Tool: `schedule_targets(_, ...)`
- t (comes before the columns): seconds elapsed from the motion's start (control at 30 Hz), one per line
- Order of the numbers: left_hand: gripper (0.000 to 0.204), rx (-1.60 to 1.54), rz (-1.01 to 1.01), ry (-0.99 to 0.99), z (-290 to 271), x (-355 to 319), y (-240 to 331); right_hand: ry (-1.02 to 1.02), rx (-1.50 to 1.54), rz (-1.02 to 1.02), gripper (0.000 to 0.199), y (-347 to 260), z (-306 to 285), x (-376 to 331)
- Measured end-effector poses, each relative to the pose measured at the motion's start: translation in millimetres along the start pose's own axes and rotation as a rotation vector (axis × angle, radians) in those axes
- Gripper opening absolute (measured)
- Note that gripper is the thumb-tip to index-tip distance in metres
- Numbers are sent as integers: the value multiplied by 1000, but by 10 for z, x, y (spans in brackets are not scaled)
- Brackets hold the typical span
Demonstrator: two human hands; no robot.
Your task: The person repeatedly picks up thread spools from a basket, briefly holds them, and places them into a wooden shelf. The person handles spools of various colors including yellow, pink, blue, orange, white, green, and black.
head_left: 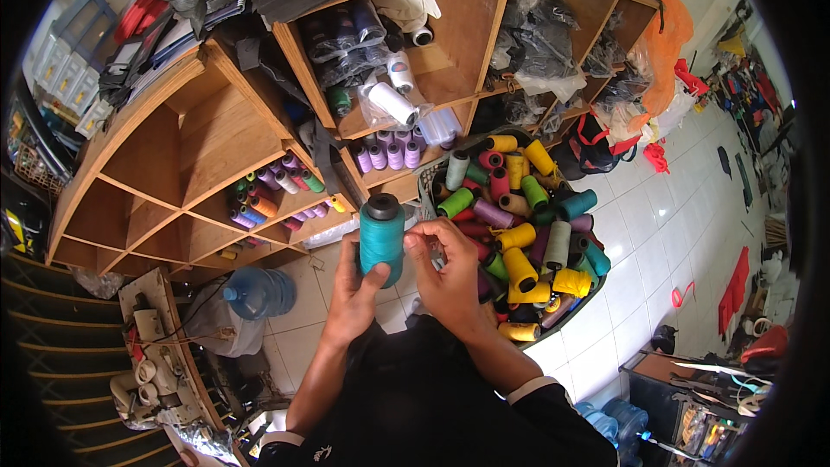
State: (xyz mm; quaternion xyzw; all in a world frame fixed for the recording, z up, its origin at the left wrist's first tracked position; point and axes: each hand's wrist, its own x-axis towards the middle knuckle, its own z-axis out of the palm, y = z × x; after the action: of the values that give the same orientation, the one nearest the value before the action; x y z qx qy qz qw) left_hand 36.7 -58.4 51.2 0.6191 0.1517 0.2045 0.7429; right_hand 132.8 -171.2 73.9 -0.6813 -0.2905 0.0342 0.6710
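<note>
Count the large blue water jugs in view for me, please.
3 visible: one blue jug to the left of the person's left hand, plus a second jug and a third jug together at the lower right. Others may be hidden there.

I'm in a sewing workshop — a crate (424,191) heaped with thread cones (520,270), wooden shelves (216,151) of spools (264,206) left of it, seemingly a sewing machine (149,376) farther left.

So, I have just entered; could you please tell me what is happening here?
The person's left hand holds a teal thread spool. The right hand is raised close beside it; whether it pinches anything is too small to tell. To the right stands a basket heaped with colourful spools, and the wooden shelves ahead hold purple spools and others.
</note>
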Motion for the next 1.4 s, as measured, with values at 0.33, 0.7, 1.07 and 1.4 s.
schedule_targets(0.33,56,314,145,10,8,7,41,-48,300,156,28,-88,74,-69)
schedule_targets(0.7,54,-150,-24,-157,-108,9,196,-184,549,240,39,184,-95,-32)
schedule_targets(1.07,55,104,29,66,-66,33,210,-206,-52,-250,32,0,-131,-26)
schedule_targets(1.4,54,565,271,128,-108,39,298,-150,67,-148,62,1,-132,63)
